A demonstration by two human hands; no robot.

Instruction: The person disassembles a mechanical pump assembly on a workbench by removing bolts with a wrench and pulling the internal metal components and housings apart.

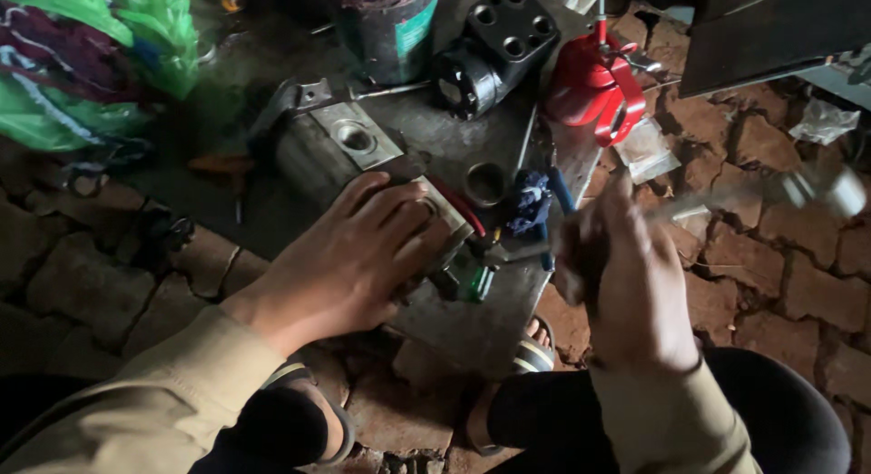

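A: Head view: the left hand (358, 256) lies flat, fingers spread, on the grey metal block (340, 152) that sits on the steel plate (472, 320). It grips nothing; the palm just presses down, likely to keep the block from shifting.

B: And the right hand (626, 274)?

A: Fist closed around a long metal tool (753, 195), raised off the plate over the brick floor (771, 274). The tool is smeared with motion blur, so I cannot tell what kind it is.

B: What surrounds the block?

A: A black valve body (494, 43) and a dark can (390, 25) behind it, a red oil can (594, 84) to the right, a blue rag (529, 202) and a metal ring (485, 182) just beside the block. Green bags (82, 57) sit well apart at upper left.
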